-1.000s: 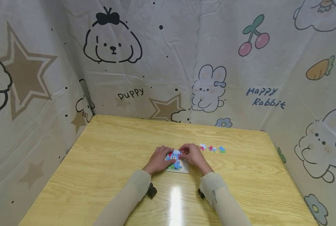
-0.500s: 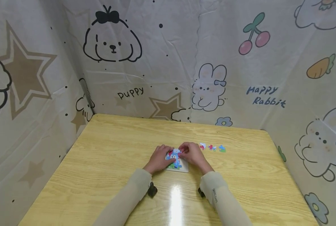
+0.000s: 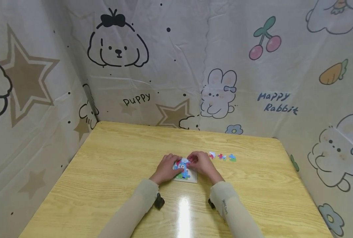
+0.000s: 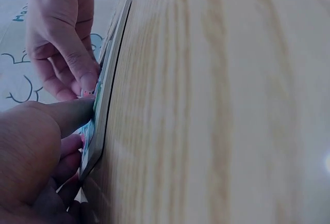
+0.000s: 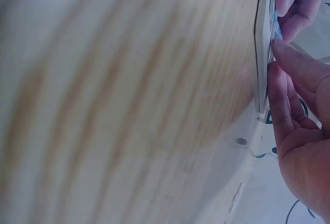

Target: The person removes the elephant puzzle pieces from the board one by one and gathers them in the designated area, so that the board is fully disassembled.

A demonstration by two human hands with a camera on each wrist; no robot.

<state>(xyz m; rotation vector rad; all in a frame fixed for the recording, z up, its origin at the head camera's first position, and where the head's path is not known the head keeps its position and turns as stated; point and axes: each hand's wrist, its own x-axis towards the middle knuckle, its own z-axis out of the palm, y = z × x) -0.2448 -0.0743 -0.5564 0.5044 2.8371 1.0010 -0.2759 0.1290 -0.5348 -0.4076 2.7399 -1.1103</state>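
- A person's 2 hands are working over a small jigsaw puzzle, which is sitting just below the center of the head view on a wooden table.
- The puzzle is showing a bright blue cartoon figure with wide white eyes, with red at its upper left, white along the top and green at the bottom.
- Its thin, pale board is lying flat, with bare backing showing at the lower right; the wrist views are catching it edge-on, slim and straight-sided.
- The left hand is gripping the board's left side, its thumb pressing on the puzzle face and its other fingers curling at the edge.
- The right hand is bending its fingers at the puzzle's upper right, thumb and index tips drawing close by a spot of pink; whether they are pinching a piece cannot be told.
- Right of center, 3 loose pieces are lying in a row: a red-and-white piece, a mainly red piece and a blue-and-green piece.
- Behind, a pale printed cloth is filling the upper frame with a puppy, rabbits and cherries.
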